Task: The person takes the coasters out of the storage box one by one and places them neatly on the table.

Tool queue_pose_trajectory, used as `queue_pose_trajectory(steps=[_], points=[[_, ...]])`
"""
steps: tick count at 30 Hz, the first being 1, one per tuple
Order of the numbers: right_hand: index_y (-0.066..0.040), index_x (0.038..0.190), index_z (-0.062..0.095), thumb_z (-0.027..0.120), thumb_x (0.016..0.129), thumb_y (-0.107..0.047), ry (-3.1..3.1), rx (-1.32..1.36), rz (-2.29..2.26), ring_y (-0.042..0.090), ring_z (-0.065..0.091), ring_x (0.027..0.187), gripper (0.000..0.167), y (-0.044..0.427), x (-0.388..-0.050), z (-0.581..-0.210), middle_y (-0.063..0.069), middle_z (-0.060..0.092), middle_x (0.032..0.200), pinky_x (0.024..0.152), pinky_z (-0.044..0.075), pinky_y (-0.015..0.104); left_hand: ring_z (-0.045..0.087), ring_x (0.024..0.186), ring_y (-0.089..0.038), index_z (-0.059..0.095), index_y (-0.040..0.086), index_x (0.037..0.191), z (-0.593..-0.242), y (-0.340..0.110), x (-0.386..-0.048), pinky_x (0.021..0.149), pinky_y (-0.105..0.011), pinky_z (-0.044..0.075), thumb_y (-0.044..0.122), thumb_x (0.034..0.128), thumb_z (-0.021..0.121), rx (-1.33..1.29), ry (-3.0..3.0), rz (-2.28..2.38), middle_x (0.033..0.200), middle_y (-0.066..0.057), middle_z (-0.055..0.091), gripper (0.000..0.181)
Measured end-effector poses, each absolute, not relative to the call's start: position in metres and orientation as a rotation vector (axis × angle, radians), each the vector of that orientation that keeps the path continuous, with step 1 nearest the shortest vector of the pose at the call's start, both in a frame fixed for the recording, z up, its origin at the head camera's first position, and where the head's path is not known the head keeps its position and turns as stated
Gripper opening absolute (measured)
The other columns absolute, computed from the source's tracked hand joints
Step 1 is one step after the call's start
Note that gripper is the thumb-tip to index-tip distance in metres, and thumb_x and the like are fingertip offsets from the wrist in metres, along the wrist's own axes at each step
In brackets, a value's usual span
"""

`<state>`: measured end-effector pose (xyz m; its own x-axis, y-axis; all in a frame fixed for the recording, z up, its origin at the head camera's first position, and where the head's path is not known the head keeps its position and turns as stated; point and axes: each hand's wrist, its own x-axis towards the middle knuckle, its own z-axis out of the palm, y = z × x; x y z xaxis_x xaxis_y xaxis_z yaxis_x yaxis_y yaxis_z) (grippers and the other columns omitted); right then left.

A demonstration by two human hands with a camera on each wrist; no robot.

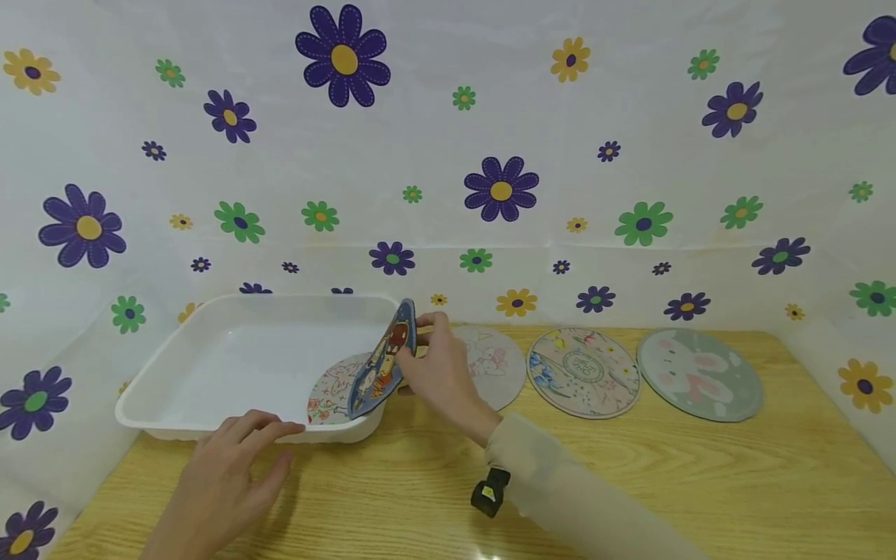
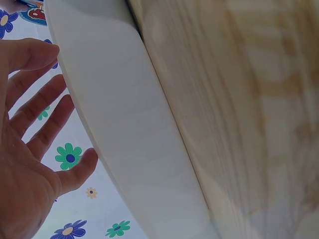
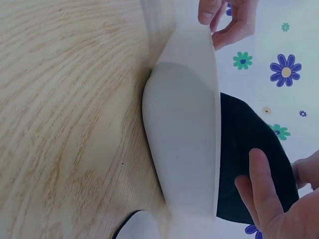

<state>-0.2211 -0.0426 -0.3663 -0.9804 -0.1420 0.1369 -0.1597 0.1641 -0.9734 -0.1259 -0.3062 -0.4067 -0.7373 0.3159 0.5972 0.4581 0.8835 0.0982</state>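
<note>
Now the right hand (image 1: 444, 369) pinches a tilted blue mat (image 1: 383, 365); the left hand (image 1: 234, 470), loosely spread, touches the tub's rim (image 1: 325, 427).

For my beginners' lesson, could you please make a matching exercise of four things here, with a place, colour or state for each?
1. Blue-edged mat
2. Grey-green mat
3. Tray
4. Left grip

A. All white
B. At the tray's front rim
C. Rightmost of the mats
D. Held by the right grip

Pairs: 1-D; 2-C; 3-A; 4-B
</note>
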Motion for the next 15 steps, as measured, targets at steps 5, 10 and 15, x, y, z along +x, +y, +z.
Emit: queue_pose_trajectory(steps=[5,10,15], points=[[-0.008,0.145,0.044,0.055,0.097,-0.002,-2.414,0.310,1.953,0.032,0.077,0.084,0.050,-0.0395,-0.2194,-0.3655,0.024,0.065,0.124,0.055,0.060,0.031,0.063,0.085,-0.018,0.076,0.023,0.102,-0.4066,-0.3065,-0.1255,0.068,-0.042,0.050,0.011,0.0725,0.082,-0.559,-2.452,-0.323,0.095,0.009,0.067,0.033],[-0.009,0.142,0.054,0.055,0.097,0.001,-2.424,0.352,1.867,0.030,0.077,0.082,0.045,-0.0364,-0.2184,-0.3654,0.024,0.066,0.128,0.054,0.060,0.029,0.062,0.085,-0.017,0.076,0.024,0.102,-0.4071,-0.3070,-0.1252,0.066,-0.039,0.049,0.010,0.0725,0.082,-0.557,-2.447,-0.330,0.096,0.009,0.067,0.033],[-0.010,0.138,0.060,0.055,0.098,0.001,-2.367,0.373,1.934,0.032,0.078,0.085,0.042,-0.0345,-0.2167,-0.3651,0.023,0.066,0.132,0.056,0.061,0.029,0.063,0.085,-0.017,0.076,0.023,0.101,-0.4071,-0.3072,-0.1250,0.067,-0.040,0.049,0.010,0.0724,0.081,-0.563,-2.444,-0.332,0.096,0.009,0.067,0.032]])
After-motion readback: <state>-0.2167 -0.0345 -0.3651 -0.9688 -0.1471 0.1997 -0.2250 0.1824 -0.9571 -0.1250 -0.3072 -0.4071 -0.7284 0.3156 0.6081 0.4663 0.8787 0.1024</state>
